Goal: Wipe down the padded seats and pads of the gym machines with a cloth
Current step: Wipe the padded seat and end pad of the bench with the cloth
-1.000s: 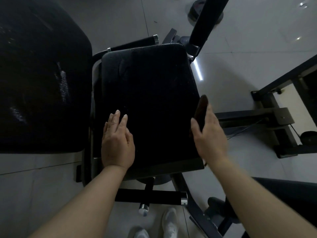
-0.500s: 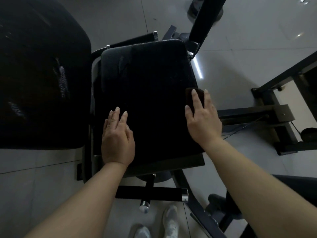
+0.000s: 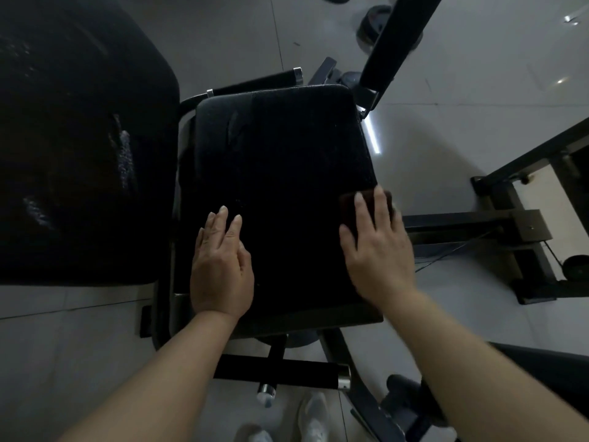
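Note:
A black padded seat (image 3: 280, 173) of a gym machine fills the middle of the head view. My right hand (image 3: 377, 250) lies flat with straight fingers on a dark brown cloth (image 3: 347, 207), pressing it onto the seat's right edge. Most of the cloth is hidden under my fingers. My left hand (image 3: 221, 266) rests flat on the seat's near left part, fingers straight, holding nothing.
A large black back pad (image 3: 73, 148) stands to the left. A black padded roller (image 3: 395, 36) rises at the upper right. Metal frame bars (image 3: 497, 231) lie on the tiled floor (image 3: 462, 122) to the right. A foot bar (image 3: 280, 371) and white shoes (image 3: 314, 413) are below the seat.
My right hand turned from edge-on beside the seat to flat on its right edge, pressing the cloth down, then slid slightly nearer. My left hand stayed in place.

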Available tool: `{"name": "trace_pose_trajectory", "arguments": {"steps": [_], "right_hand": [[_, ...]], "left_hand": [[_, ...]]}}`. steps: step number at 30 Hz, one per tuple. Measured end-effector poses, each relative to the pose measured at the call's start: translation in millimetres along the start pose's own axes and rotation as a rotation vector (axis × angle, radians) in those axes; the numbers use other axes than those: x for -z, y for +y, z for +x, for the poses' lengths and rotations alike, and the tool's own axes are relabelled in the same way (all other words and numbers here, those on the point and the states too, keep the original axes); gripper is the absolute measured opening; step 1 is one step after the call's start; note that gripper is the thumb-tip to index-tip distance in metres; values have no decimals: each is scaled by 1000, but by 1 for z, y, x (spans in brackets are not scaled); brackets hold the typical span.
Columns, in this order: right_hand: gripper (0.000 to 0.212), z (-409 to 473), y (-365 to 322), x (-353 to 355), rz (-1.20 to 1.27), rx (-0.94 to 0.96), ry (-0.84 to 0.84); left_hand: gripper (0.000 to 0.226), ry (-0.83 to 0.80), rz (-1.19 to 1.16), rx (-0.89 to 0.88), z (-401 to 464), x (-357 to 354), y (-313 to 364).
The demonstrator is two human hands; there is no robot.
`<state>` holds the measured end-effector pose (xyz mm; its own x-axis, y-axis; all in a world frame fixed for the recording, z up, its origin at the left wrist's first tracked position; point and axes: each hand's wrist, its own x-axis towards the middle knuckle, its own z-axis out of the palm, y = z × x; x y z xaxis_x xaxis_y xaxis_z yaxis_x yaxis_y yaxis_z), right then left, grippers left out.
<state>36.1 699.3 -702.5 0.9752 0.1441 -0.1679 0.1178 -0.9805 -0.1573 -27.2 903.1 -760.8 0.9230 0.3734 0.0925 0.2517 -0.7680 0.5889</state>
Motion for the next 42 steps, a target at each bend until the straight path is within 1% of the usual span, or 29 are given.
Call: {"name": "trace_pose_trajectory", "arguments": {"steps": [3,5,7,9,11,12,14,16,18,20,22,25,27,29,32,35,38,40,42], "right_hand": [[61,19,-3,5,-13,-31,-5],[59,-6,-9,-6,-47,-12,44],[58,-50,-14,-21,-65,64,56],[56,-80,-11,-34,-81,198,37],[53,-82,-3,-35,-84,289,21],[53,-76,0,-32,-66,292,24],[53,-55,5,-25,-5,221,64],[55,-21,5,-15,87,90,110],[58,17,3,-6,169,-39,98],[62,39,3,1,248,-122,94],[66,28,4,2,261,-131,113],[73,-36,3,-16,156,-121,111],[76,-79,1,-37,144,-148,78],[80,-102,-4,-55,164,-174,87],[76,-99,-13,-65,227,-193,158],[74,-78,-7,-46,215,-182,164],[68,-77,8,-36,325,-220,194],[72,-97,5,-42,344,-184,180],[71,-114,4,-53,315,-112,177]], "left_hand": [[41,4,1,-7,0,-1,-1],[43,1,0,-1,0,-1,-1],[44,0,1,2,0,-1,0],[45,1,5,-4,0,-1,0],[45,1,4,-9,1,-1,0],[45,1,5,-12,1,-1,-1],[51,-2,5,-20,1,-1,-2],[53,-4,5,-22,1,-1,-3],[52,-9,-2,-24,1,-1,-4],[52,-8,-9,-29,1,-1,-4],[51,-9,-4,-33,1,-2,-5],[51,-13,14,-28,1,-2,-4],[52,-18,23,-25,1,-2,-4],[52,-20,25,-22,2,-3,-4],[52,-18,32,-24,1,-2,-4],[52,-20,32,-29,1,-2,-4],[52,-13,30,-32,2,-3,-4],[52,-10,29,-28,1,-3,-3],[52,-15,34,-17,1,-2,-4]]}}
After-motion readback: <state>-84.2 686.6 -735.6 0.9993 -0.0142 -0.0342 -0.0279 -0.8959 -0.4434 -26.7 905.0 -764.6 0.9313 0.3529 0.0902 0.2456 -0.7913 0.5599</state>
